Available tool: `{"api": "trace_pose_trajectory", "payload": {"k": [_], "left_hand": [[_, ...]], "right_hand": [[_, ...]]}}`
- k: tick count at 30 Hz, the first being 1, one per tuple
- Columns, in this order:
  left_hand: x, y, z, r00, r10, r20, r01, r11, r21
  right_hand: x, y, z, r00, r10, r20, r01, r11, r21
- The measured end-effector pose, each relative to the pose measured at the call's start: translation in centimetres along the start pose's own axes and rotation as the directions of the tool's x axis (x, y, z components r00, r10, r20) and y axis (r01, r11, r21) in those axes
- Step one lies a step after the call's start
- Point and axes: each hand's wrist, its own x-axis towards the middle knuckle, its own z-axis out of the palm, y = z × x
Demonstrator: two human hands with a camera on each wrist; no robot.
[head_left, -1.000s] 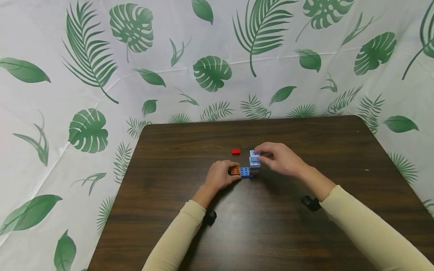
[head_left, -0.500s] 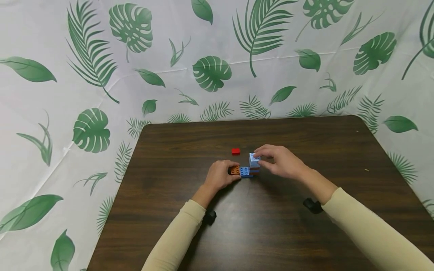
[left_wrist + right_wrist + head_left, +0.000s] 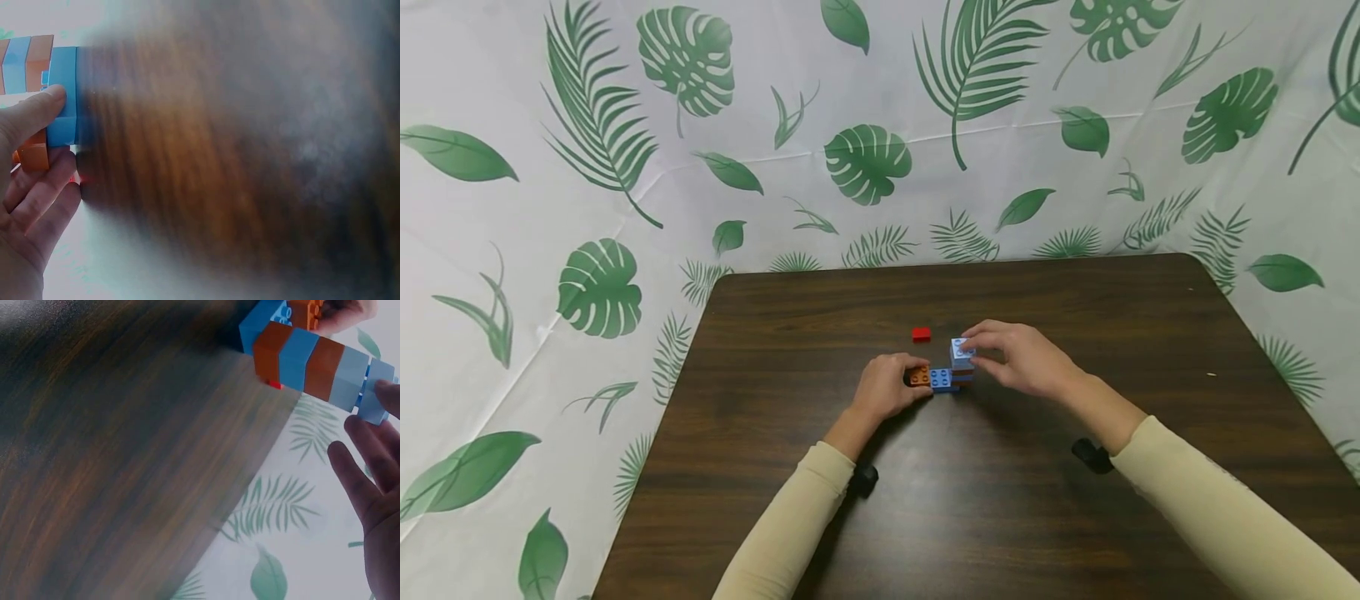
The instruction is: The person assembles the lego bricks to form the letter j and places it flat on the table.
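Top pale brick point(image 3: 961, 350) now pressed down onto stack point(image 3: 962, 372), lower than 1 s ago. Right hand point(image 3: 1022, 358) fingers pinch it; left hand point(image 3: 887, 387) fingers grip orange brick point(image 3: 919, 377) w/ blue brick point(image 3: 942, 380) beside. Red brick point(image 3: 921, 334) just beyond fingers on surface point(image 3: 970, 500).

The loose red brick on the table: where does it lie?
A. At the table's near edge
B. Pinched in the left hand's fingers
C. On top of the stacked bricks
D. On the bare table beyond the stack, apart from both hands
D. In the head view the red brick lies alone on the table, beyond the stack and touched by neither hand.
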Motion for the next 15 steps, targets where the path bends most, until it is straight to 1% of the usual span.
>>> {"api": "trace_pose_trajectory", "payload": {"k": [8,15], "left_hand": [[-0.13,0.06,0.0,1.0,0.001,0.0,-0.001,1.0,-0.009],[-0.14,0.03,-0.06,1.0,-0.002,-0.001,0.002,1.0,-0.011]], "right_hand": [[0.18,-0.32,-0.23,1.0,0.008,0.021,-0.008,1.0,0.003],[0.37,-0.38,-0.3,1.0,0.002,0.03,-0.002,1.0,-0.028]]}}
